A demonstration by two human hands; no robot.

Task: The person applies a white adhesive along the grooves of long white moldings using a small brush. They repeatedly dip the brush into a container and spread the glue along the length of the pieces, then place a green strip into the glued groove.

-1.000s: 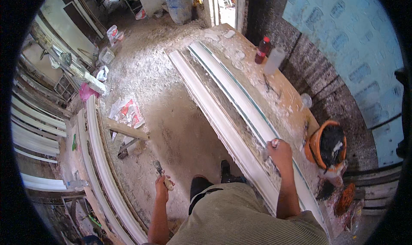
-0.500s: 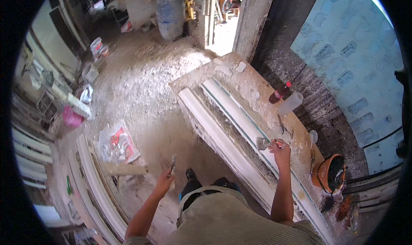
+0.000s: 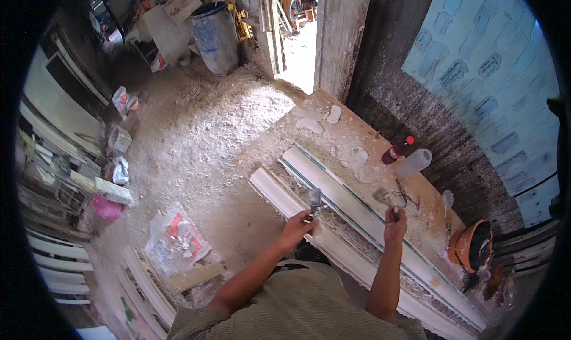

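Note:
My left hand point(image 3: 297, 228) is closed round the handle of a small grey flat-bladed scraper point(image 3: 314, 197), held over the nearer long white moulding point(image 3: 275, 191). To the right, my right hand point(image 3: 394, 224) grips a putty knife point(image 3: 382, 195) with a wide, dusty flat head pointing away from me. It is above the workbench, beside the second long white strip point(image 3: 333, 191), which has green edges. Both strips lie slantwise along the bench, with crumbly pale residue between them. Whether either blade carries plaster is too small to tell.
The dusty workbench point(image 3: 273, 139) also bears a dark red bottle point(image 3: 394, 154), a translucent bottle point(image 3: 414, 163) and pale lumps. An orange bucket point(image 3: 461, 251) stands at right. On the floor, left, lies a plastic bag point(image 3: 178, 239) near more strips point(image 3: 143, 280). A blue barrel point(image 3: 215, 39) stands far back.
My left hand has moved right and forward with its scraper, from beside my legs to over the nearer moulding. My right hand has shifted slightly, its putty knife now pointing forward. The view has turned.

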